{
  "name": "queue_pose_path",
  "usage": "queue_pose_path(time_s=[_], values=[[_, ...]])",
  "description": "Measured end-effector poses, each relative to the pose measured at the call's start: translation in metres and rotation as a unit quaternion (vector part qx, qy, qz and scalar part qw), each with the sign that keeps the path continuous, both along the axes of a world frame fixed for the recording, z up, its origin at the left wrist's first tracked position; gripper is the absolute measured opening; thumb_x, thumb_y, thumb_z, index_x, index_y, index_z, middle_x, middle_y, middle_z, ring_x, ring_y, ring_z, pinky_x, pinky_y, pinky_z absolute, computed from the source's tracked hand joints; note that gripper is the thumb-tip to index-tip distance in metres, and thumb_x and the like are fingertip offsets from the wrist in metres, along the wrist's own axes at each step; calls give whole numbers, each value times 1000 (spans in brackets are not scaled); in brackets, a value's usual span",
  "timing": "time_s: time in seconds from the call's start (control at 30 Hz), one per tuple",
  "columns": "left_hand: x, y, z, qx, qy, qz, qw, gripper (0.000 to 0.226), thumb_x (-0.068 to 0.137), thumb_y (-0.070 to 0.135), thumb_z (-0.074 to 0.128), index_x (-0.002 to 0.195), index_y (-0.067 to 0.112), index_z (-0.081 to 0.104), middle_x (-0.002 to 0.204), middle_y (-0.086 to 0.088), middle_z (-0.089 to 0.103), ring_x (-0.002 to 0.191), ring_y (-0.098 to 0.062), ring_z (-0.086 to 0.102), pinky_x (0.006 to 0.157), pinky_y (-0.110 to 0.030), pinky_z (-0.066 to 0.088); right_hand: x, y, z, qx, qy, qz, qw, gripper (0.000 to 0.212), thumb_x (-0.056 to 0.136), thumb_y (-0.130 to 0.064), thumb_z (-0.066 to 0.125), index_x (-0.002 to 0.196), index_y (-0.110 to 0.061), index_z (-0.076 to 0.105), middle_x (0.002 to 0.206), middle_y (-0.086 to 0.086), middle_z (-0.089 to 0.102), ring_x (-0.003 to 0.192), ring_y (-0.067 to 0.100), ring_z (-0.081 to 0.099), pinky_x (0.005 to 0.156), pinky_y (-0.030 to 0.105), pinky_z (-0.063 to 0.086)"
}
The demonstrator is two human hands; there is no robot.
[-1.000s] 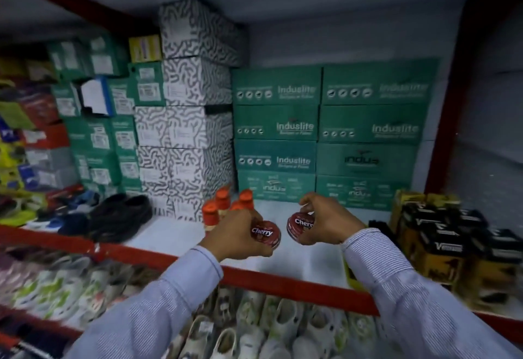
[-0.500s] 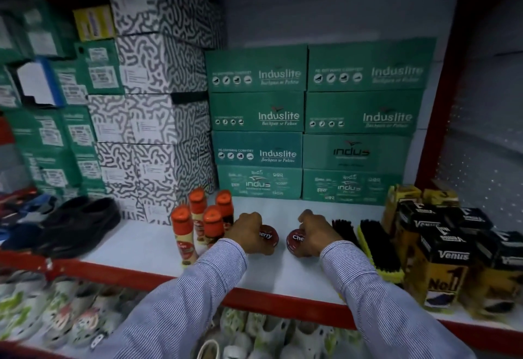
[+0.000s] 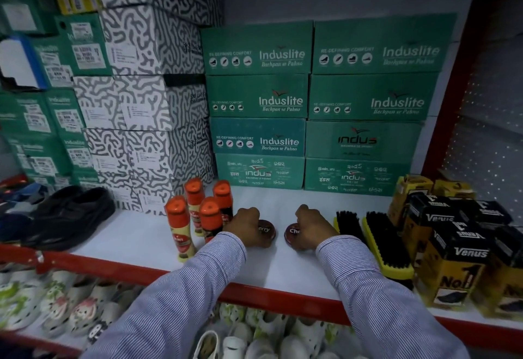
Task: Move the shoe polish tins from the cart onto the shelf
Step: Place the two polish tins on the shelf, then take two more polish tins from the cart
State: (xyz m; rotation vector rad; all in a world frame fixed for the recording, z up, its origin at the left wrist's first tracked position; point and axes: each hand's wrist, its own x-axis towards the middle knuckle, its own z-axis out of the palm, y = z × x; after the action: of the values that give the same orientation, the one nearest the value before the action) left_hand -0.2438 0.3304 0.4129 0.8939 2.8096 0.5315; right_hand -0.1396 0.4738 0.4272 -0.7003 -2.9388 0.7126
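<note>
Two round dark-red shoe polish tins lie flat on the white shelf (image 3: 135, 234), side by side near its middle. My left hand (image 3: 244, 224) is closed over the left tin (image 3: 267, 230), whose lid shows part of a white "Cherry" label. Over the right tin (image 3: 291, 232), my right hand (image 3: 311, 227) is closed too, hiding most of it. Both tins rest on the shelf surface under my fingers. The cart is out of view.
Orange-capped polish bottles (image 3: 195, 214) stand just left of my left hand. Black-bristled yellow brushes (image 3: 382, 242) lie right of my right hand, then Venus boxes (image 3: 452, 259). Green Induslite boxes (image 3: 283, 98) and patterned shoe boxes (image 3: 147, 104) fill the back. Black shoes (image 3: 70, 211) sit at left.
Both hands carried the tins from above the red shelf edge forward and down onto the white shelf. The view moved closer to the shelf.
</note>
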Motion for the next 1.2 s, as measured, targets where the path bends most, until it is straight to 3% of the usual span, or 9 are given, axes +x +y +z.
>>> queue_pose_path(time_s=[0.23, 0.37, 0.57, 0.63, 0.77, 0.87, 0.97, 1.07, 1.2], values=[[2, 2, 1, -18, -1, 7, 1000, 63, 76, 49, 76, 120, 8, 56, 125, -17, 61, 114, -32, 61, 77, -26, 44, 2, -5, 4, 2, -23, -4, 1000, 68, 83, -29, 75, 136, -2, 41, 138, 19, 52, 126, 32, 57, 101, 33, 49], [8, 3, 5, -42, 1, 4, 999, 65, 78, 47, 75, 126, 9, 53, 130, -17, 57, 119, -33, 59, 89, -33, 50, 9, -9, 9, 2, -24, -3, 1000, 72, 86, -29, 72, 143, -3, 36, 141, 20, 50, 130, 33, 54, 103, 34, 48], [44, -12, 28, 1, 91, -38, 995, 43, 86, 36, 67, 110, 2, 57, 118, -20, 61, 113, -39, 60, 90, -39, 53, 40, -21, 31, 39, 53, 16, 998, 83, 85, -23, 68, 155, -6, 26, 153, 17, 45, 142, 32, 42, 113, 42, 43], [67, -26, 35, 20, 122, -61, 990, 45, 86, 29, 66, 120, 2, 53, 129, -21, 56, 123, -40, 55, 95, -44, 53, 60, -29, 34, 65, 88, 27, 994, 87, 88, -23, 66, 159, -10, 19, 165, 12, 27, 152, 30, 28, 120, 44, 34], [122, -71, 27, 88, 218, -118, 965, 74, 88, 31, 66, 152, 7, 36, 162, -12, 35, 149, -29, 35, 119, -40, 38, 104, -55, 27, 116, 196, 39, 973, 80, 94, -26, 60, 161, -18, 17, 171, 5, 7, 158, 28, 8, 127, 42, 21], [158, -112, 0, 148, 307, -142, 929, 66, 88, 33, 63, 148, 11, 44, 159, -7, 42, 145, -26, 42, 116, -40, 42, 140, -83, 5, 147, 274, 54, 949, 79, 93, -27, 61, 161, -19, 19, 171, 3, 2, 159, 27, 1, 127, 41, 17], [184, -155, -47, 130, 335, -129, 924, 60, 94, 37, 57, 149, 15, 45, 162, -7, 37, 151, -26, 34, 116, -45, 41, 168, -114, -37, 176, 313, 67, 931, 82, 91, -26, 62, 160, -19, 19, 171, 5, 3, 159, 27, -2, 126, 49, 21], [208, -201, -107, 87, 299, -94, 946, 63, 94, 38, 58, 152, 19, 40, 165, -11, 29, 154, -33, 26, 116, -56, 36, 190, -148, -89, 145, 301, 95, 938, 84, 86, -24, 65, 159, -21, 23, 171, 7, 5, 159, 30, 0, 125, 52, 22], [242, -257, -189, -17, 176, -15, 984, 73, 94, 50, 53, 158, 23, 29, 169, -16, 14, 155, -41, 14, 118, -64, 28, 214, -195, -169, 90, 227, 149, 958, 78, 86, -18, 63, 157, -18, 32, 169, 13, 12, 158, 36, 6, 123, 56, 23]])
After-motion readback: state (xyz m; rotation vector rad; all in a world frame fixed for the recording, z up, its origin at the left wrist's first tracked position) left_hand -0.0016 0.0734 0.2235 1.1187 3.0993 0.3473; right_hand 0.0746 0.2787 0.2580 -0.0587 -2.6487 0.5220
